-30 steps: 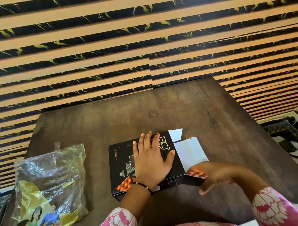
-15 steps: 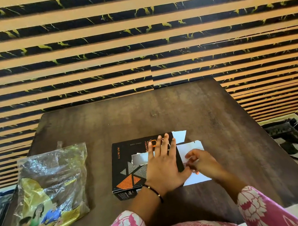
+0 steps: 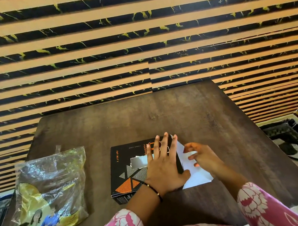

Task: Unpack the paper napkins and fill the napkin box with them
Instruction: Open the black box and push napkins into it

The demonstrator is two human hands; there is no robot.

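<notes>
Bare fingers (image 3: pixel 164 145) of the left hand (image 3: pixel 163 166) are lying spread and flat on the black box (image 3: pixel 127 170), pressing its top near the right edge. Just right of it, the right hand (image 3: pixel 202 155) is hovering over the box's white flap (image 3: pixel 189 168), fingers loosely curled and apart, touching or nearly touching it; I cannot tell which. Both are sitting on the dark table (image 3: pixel 191 113), near its close edge. Well to the left, a crinkled plastic bag (image 3: pixel 45 198) is lying flat.

"INFINITY" in orange on black napkin box (image 3: pixel 125 172)
</notes>
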